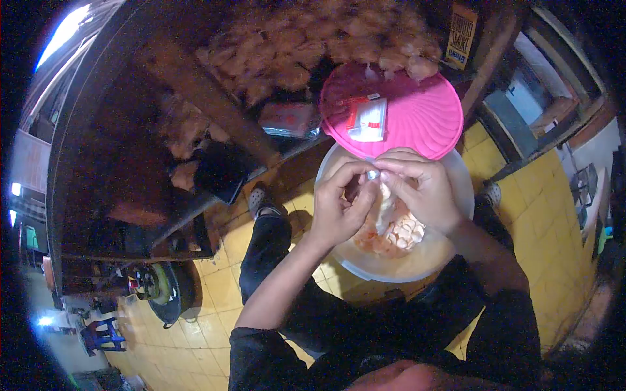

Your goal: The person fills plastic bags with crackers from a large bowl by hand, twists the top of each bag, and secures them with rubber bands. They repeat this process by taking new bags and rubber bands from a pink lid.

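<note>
Both hands meet over a large translucent tub (460, 189) between my knees. My left hand (345, 199) and my right hand (417, 189) have their fingers pinched together on the top of a small clear plastic bag (383, 212), which hangs down between them with pale contents. Beneath the bag, inside the tub, lie pale, thin pieces (405, 232) and some orange-brown ones beside them. A pink ribbed lid (424, 117) rests behind the tub, its near edge just beyond my fingers. On the lid lies a white and red packet (368, 120).
A dark wooden shelf unit with many round brownish pieces (280, 58) stands ahead and left. A plastic-wrapped red pack (287, 119) lies near its edge. A yellow box (461, 36) stands at the back right. A black pan (171, 296) and blue stool (104, 334) are at left.
</note>
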The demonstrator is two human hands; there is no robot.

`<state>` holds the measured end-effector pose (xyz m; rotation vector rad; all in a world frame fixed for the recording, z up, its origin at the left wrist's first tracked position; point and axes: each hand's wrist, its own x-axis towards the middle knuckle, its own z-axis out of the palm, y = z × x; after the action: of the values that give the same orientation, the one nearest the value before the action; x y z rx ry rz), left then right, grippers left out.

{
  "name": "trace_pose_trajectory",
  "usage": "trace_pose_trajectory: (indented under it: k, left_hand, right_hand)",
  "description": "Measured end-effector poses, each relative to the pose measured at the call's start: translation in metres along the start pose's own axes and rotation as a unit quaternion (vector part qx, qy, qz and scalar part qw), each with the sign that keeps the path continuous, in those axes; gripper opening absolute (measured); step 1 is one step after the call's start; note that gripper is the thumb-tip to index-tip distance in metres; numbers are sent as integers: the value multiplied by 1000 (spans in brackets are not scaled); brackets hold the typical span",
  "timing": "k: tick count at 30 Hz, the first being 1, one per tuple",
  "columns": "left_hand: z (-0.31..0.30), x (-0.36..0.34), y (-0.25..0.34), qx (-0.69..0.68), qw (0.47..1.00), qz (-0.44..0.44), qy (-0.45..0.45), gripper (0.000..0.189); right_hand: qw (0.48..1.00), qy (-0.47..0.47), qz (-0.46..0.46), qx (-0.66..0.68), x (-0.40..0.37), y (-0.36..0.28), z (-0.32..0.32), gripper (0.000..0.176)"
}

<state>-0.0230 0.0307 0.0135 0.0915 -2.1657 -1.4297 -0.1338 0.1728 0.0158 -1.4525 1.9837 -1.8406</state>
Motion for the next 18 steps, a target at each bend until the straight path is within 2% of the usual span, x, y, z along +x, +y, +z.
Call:
trace_pose_trajectory:
  k: [2,3,5,6,8,9,11,12,14,15,16,17,18]
  left_hand:
    - [-1,3,-4,43,997,68,3,10]
    - [-2,4,-4,43,997,67,3,10]
    - [-3,4,-4,50,996,61,-35,11]
    - [-3,4,-3,50,996,61,-35,11]
    - [-1,4,0,53,994,68,-66,12]
    - [0,5,-1,54,994,68,-68,12]
    - [2,9,-3,105,979,164,-60,13]
    - [3,10,-3,106,979,164,-62,13]
    - [7,10,-3,160,970,182,-33,14]
    - [12,8,-4,116,984,137,-18,14]
    - [17,8,-4,115,984,137,-18,14]
    - [22,8,-5,51,994,100,6,14]
    - [23,7,-5,-14,997,63,30,15]
  right_hand:
    - [999,-42,28,11,-1,-1,-2,18]
    - [999,-42,28,12,-1,-1,-5,18]
    - [986,-107,122,43,0,-4,-11,17]
    - [986,-107,122,43,1,-7,-13,17]
    - [970,-135,198,36,2,-15,-17,13]
    - [970,-133,198,37,2,-16,-16,13]
    - [982,-111,150,-22,1,-18,-15,8]
    - [982,-110,150,-20,2,-17,-14,8]
    - [994,-29,62,-84,1,-12,-12,8]
    - [994,-28,62,-85,2,-12,-13,8]
    - [988,0,1,-153,3,-11,-13,9]
    - [974,27,-60,-219,4,-10,-13,10]
    - [974,25,-60,-219,4,-8,-13,10]
